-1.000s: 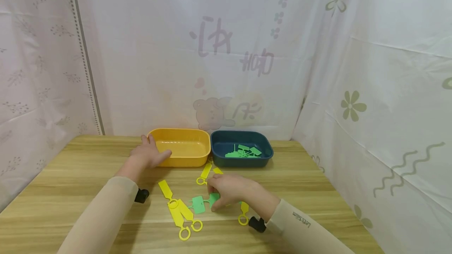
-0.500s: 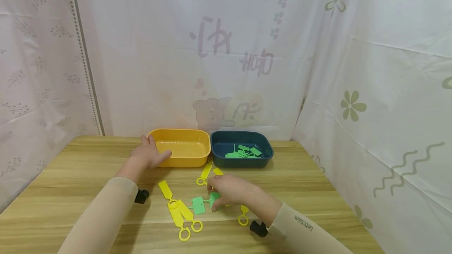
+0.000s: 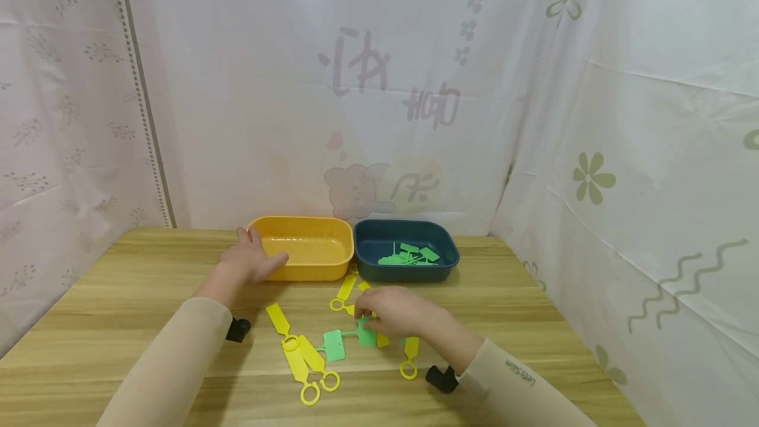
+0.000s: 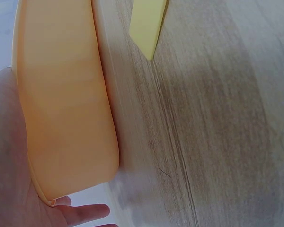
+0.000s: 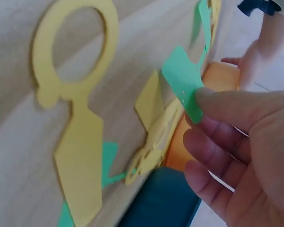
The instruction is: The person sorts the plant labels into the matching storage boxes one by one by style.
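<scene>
left grip (image 3: 246,261): thumb (image 3: 277,261) splayed | right grip (image 3: 394,312): pinching, fingers (image 5: 210,150) curled

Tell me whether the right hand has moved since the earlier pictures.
Yes: the right hand has shifted slightly rightward in the head view, judged against the dark blue bin.

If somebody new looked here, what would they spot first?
Probably the bright orange tub and blue tub side by side at the back of the table, the blue one holding green tags. Next, yellow ring-ended tags scattered in front, and the right hand pinching a green tag.
</scene>
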`<state>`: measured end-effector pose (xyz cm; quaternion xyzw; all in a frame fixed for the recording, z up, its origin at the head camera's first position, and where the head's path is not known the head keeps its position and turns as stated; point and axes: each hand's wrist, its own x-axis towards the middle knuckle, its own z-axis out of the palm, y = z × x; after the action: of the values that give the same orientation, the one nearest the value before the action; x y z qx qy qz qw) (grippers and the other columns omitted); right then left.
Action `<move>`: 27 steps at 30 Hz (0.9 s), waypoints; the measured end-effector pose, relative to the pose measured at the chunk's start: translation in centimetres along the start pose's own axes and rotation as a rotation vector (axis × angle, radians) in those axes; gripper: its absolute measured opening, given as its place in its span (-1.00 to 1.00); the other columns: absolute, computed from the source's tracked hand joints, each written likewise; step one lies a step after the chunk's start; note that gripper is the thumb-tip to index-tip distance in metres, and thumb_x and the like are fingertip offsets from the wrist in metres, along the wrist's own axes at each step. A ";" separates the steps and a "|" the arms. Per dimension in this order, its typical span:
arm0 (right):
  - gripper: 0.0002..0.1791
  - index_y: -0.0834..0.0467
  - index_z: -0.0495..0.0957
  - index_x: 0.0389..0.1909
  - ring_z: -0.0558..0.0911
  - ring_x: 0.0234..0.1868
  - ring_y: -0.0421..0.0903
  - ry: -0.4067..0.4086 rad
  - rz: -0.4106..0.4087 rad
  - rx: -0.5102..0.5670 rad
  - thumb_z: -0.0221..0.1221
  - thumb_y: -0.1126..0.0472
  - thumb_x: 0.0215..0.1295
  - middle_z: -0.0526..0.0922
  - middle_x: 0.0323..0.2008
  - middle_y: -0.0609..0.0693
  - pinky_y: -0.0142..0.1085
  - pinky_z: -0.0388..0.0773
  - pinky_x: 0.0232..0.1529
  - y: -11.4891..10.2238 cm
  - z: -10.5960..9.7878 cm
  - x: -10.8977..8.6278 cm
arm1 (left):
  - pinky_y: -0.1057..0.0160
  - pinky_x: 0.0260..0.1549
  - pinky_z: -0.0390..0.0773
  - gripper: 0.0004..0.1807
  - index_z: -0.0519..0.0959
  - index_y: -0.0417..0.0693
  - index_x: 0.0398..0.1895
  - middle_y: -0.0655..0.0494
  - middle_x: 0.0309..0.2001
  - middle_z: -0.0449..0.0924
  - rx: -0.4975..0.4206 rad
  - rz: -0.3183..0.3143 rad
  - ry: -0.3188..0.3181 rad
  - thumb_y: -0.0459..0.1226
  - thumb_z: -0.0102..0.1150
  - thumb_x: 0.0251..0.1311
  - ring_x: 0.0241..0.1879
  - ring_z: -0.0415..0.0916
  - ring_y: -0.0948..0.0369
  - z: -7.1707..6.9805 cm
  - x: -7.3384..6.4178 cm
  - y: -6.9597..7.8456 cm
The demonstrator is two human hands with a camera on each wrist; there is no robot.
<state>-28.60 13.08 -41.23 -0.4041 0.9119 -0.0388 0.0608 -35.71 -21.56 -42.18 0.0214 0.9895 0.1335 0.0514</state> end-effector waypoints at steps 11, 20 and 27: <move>-0.90 -0.08 0.72 -0.08 0.58 -0.27 -0.29 0.077 0.049 0.132 0.30 0.17 0.50 0.68 -0.23 -0.30 -0.38 0.62 -0.13 1.4 -1.9 -0.6 | -0.38 0.20 0.60 0.30 -0.30 -0.64 0.68 -0.75 0.66 -0.37 0.003 0.000 -0.005 0.39 -0.24 0.50 0.02 0.66 -0.44 0.3 0.3 -0.1; -0.92 -0.04 0.70 -0.04 0.61 -0.23 -0.25 0.261 0.124 0.150 0.28 0.17 0.55 0.72 -0.21 -0.22 -0.29 0.67 -0.08 3.1 -3.9 -0.9 | -0.39 0.21 0.59 0.30 -0.33 -0.63 0.68 -0.75 0.66 -0.38 0.006 -0.002 -0.008 0.39 -0.26 0.48 0.01 0.65 -0.43 0.4 0.7 -0.3; -0.88 0.02 0.71 -0.03 0.62 -0.25 -0.22 0.405 0.211 0.101 0.28 0.18 0.51 0.76 -0.15 -0.13 -0.30 0.64 -0.16 5.1 -4.8 -1.1 | -0.38 0.19 0.61 0.29 -0.30 -0.63 0.68 -0.75 0.65 -0.36 0.003 0.001 -0.005 0.39 -0.25 0.49 0.00 0.66 -0.43 0.3 0.4 0.0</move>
<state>-32.32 17.42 -36.97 -0.2871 0.9395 -0.1580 -0.0998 -36.07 -21.50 -42.47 0.0221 0.9896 0.1318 0.0538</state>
